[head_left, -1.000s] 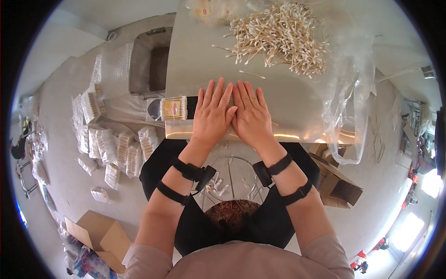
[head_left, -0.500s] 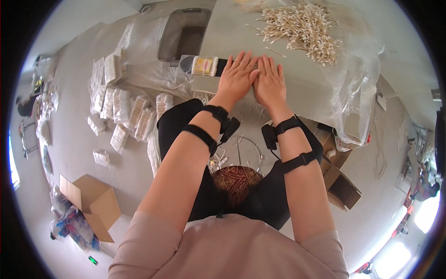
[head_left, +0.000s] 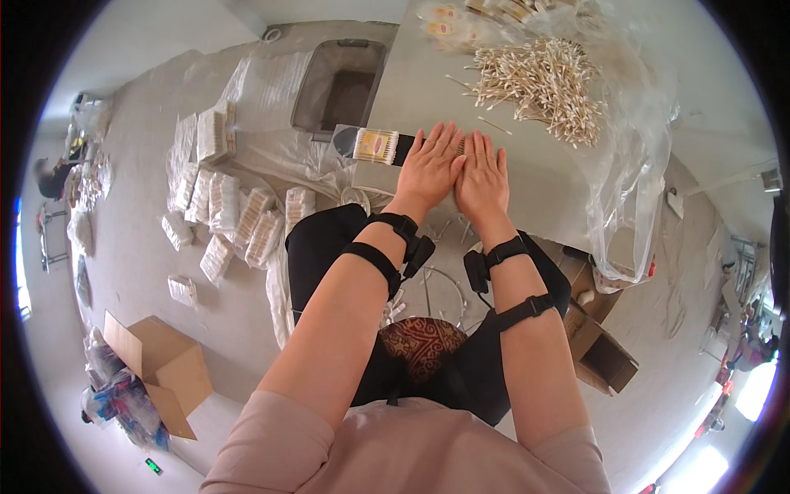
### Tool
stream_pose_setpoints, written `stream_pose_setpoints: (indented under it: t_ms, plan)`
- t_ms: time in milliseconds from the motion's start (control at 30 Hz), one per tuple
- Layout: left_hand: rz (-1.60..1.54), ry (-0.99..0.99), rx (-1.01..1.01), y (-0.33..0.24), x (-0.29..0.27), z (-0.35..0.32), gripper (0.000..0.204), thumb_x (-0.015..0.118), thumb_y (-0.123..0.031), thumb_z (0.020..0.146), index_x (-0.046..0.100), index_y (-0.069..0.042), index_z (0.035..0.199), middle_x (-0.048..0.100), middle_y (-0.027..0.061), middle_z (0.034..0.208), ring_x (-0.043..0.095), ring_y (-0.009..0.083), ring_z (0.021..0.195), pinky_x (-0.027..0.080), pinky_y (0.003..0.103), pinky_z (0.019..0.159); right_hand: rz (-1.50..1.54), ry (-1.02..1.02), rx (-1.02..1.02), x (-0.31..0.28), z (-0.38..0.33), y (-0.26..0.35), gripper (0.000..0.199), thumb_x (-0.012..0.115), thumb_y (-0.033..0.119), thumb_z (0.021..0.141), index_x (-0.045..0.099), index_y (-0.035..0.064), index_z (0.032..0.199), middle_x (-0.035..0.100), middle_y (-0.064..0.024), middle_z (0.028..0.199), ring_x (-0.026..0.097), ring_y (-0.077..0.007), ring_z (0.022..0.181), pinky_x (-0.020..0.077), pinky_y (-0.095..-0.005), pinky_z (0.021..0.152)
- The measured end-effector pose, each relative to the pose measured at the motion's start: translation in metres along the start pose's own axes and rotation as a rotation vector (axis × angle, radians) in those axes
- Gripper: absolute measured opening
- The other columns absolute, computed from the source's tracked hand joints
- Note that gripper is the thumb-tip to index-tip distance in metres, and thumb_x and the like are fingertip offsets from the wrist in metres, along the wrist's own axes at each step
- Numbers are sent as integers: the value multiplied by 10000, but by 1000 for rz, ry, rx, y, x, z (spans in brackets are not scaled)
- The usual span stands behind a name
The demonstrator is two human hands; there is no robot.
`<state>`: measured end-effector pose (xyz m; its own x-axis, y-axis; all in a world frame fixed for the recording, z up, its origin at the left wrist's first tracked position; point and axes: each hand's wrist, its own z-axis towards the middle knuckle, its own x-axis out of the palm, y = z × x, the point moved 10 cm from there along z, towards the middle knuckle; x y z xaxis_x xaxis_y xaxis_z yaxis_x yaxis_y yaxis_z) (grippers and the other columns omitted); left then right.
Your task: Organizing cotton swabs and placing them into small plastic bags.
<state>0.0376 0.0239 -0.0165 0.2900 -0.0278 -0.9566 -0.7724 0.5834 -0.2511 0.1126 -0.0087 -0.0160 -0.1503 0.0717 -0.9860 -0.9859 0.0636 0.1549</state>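
My left hand (head_left: pixel 427 169) and my right hand (head_left: pixel 481 178) lie flat side by side at the table's near edge, thumbs close together and fingers stretched forward. Beneath them runs a narrow black strip (head_left: pixel 405 150), mostly covered by the palms and fingers. Left of my left hand, a flat clear pack of cotton swabs (head_left: pixel 376 146) with a yellow label rests at the strip's end. Beyond my hands a big loose heap of cotton swabs (head_left: pixel 539 86) sits on the table (head_left: pixel 420 95). One stray swab (head_left: pixel 494 125) lies between heap and fingers. Anything under my palms is hidden.
A grey plastic bin (head_left: pixel 344 86) stands beyond the table's left side. Several bundled swab packs (head_left: pixel 224 202) lie on the floor at left. Clear plastic sheeting (head_left: pixel 629 177) hangs over the right edge. Open cardboard boxes (head_left: pixel 177 362) (head_left: pixel 605 350) stand at both sides.
The whole view has shifted, so the table and its things appear lower and slightly to the right. Both hands stay flat on the strip, beside the pack.
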Motion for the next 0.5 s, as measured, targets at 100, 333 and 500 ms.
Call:
stream_pose_setpoints:
  t_ms: [100, 333, 500]
  plan:
    - [-9, 0, 3, -1, -5, 3, 534, 293, -395, 1045, 376, -123, 1497, 305, 39, 1583, 245, 220, 1472, 166, 431, 1206, -7, 6, 3, 0, 2, -1, 564, 372, 307, 1001, 326, 70, 1511, 284, -105, 1587, 207, -242, 1487, 104, -463, 1215]
    - [-1884, -422, -504, 60, -90, 20, 614, 252, -384, 1058, 169, -9, 1537, 157, 184, 1613, 159, 258, 1499, 117, 405, 1225, -83, 63, -3, 7, -2, 1, 561, 350, 345, 1022, 328, 62, 1506, 292, -109, 1580, 234, -254, 1474, 138, -471, 1208]
    - [-2346, -696, -79, 77, -249, 7, 642, 233, -411, 1055, 88, -34, 1554, 160, 160, 1617, 160, 304, 1496, 97, 462, 1222, -58, -72, -39, 4, -3, -5, 543, 380, 327, 1016, 356, 51, 1483, 349, -124, 1547, 283, -280, 1450, 197, -484, 1190]
